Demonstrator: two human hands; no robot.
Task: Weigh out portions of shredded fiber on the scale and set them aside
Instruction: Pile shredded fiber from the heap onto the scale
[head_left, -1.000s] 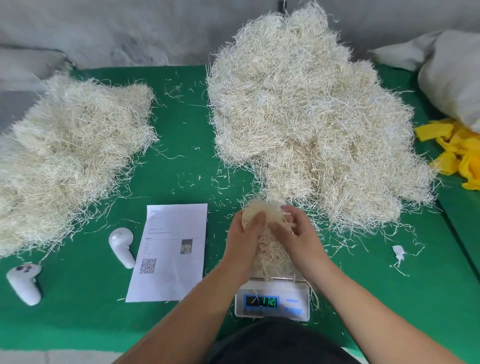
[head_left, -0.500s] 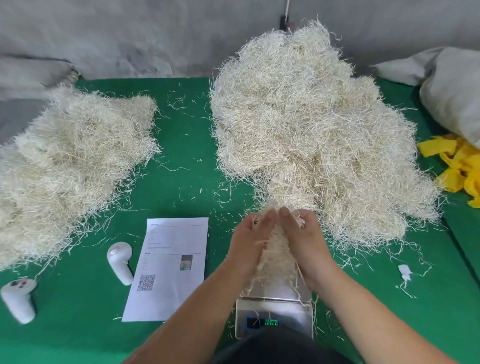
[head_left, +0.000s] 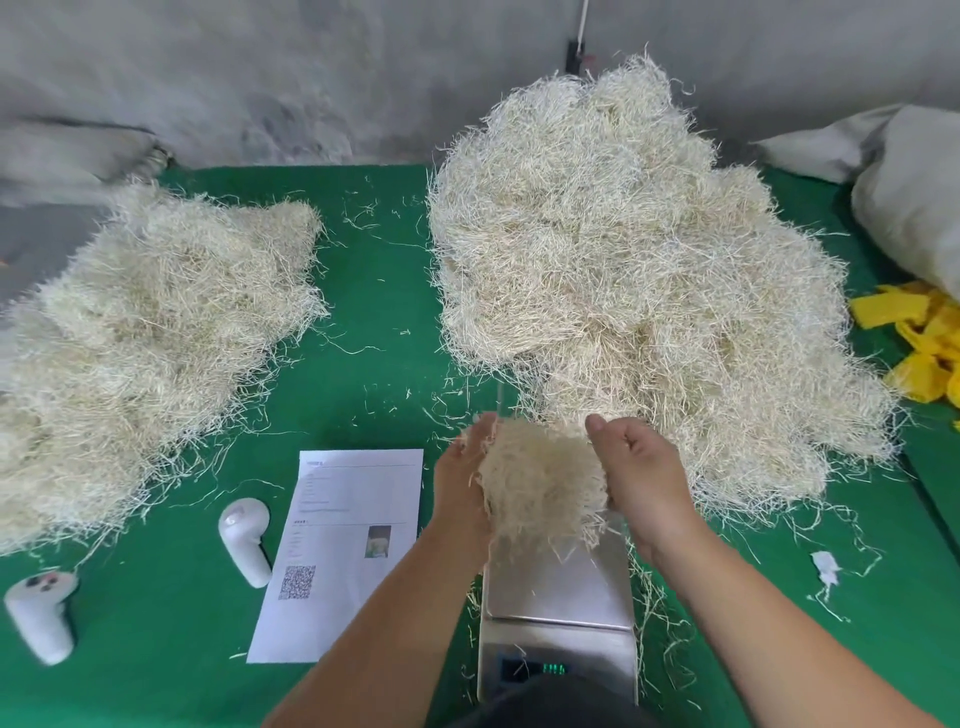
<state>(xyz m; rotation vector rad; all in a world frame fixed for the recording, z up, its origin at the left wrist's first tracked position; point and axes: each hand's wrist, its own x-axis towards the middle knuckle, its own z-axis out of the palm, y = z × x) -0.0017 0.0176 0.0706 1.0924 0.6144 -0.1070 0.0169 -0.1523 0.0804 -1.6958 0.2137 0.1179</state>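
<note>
A clump of pale shredded fiber (head_left: 540, 483) is cupped between my left hand (head_left: 462, 483) and my right hand (head_left: 636, 478), just above the far end of the steel scale (head_left: 558, 597). Its lowest strands reach the scale's pan, most of which is bare. The scale's green display (head_left: 553, 669) is lit, its digits unreadable. A big heap of fiber (head_left: 634, 270) lies behind the hands. A second heap (head_left: 145, 332) spreads over the left of the green table.
A printed sheet with a QR code (head_left: 343, 551) lies left of the scale. Two white controllers (head_left: 247, 525) (head_left: 41, 616) lie further left. Yellow strips (head_left: 924, 343) and a grey sack (head_left: 914, 208) sit at the right edge. A white scrap (head_left: 826, 564) lies right of my right arm.
My hands, which pressed the fiber together on the scale, have moved apart and now cup a wider clump, lifted so that most of the pan shows. The camera has moved closer.
</note>
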